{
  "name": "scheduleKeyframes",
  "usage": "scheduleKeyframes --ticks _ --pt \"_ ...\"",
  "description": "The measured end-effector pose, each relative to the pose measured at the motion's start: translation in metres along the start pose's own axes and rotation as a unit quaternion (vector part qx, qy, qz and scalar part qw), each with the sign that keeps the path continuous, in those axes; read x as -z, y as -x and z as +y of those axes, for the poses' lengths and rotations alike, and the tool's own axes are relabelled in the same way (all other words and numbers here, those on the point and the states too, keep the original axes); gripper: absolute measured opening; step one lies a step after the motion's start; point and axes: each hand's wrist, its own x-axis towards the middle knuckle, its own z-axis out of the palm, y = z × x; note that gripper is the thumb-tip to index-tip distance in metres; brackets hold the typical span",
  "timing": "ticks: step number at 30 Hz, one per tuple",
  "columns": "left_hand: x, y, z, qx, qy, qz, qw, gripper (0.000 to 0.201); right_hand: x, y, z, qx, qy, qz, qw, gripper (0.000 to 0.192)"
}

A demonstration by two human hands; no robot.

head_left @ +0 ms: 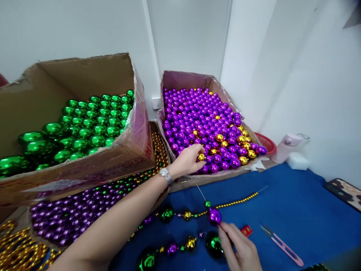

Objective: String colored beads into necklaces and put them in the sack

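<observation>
My left hand, a silver watch on its wrist, reaches to the front of a cardboard box of purple beads. Its thumb and finger close around a shiny gold bead. Over the blue cloth, my right hand pinches a beaded string just below a large purple bead. Above that bead sit a small green bead and a bare end of thread. A big green bead lies beside my right fingers, with more strung beads to its left.
A box of large green beads stands at left, above smaller purple beads. Gold bead strands lie lower left. Pink thread snips, a red packet and a patterned phone rest on the blue cloth.
</observation>
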Motion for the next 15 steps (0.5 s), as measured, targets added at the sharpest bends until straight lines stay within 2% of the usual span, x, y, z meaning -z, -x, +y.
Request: scheduleKeyframes --ticks 1,2,3,5,7,9,12,15 --pt "0.002 0.012 0.005 0.021 0.072 0.023 0.997 0.034 0.0 -0.001 -0.001 0.0 0.0 -0.001 1.0 0.021" --pt "0.004 0.025 0.01 0.053 0.191 0.051 0.979 0.035 0.001 -0.001 -0.002 0.002 -0.002 -0.003 1.0 0.021" --pt "0.005 0.038 0.015 0.087 0.32 0.071 0.941 0.037 0.001 -0.002 -0.004 0.002 -0.005 -0.005 1.0 0.02" --pt "0.005 0.063 0.023 0.15 0.534 0.099 0.826 0.035 0.0 -0.004 -0.008 0.004 -0.019 -0.012 1.0 0.02" --pt "0.002 0.082 0.027 0.195 0.642 0.117 0.733 0.03 -0.003 -0.005 -0.012 0.004 -0.037 -0.026 0.999 0.02" --pt "-0.001 0.097 0.03 0.228 0.693 0.139 0.67 0.025 -0.005 -0.005 -0.017 0.005 -0.049 -0.043 0.998 0.021" --pt "-0.005 0.111 0.031 0.257 0.727 0.156 0.617 0.025 -0.009 -0.004 -0.021 0.011 -0.054 -0.062 0.997 0.021" --pt "-0.008 0.119 0.03 0.269 0.74 0.16 0.595 0.026 -0.01 -0.002 -0.022 0.016 -0.056 -0.065 0.996 0.021"
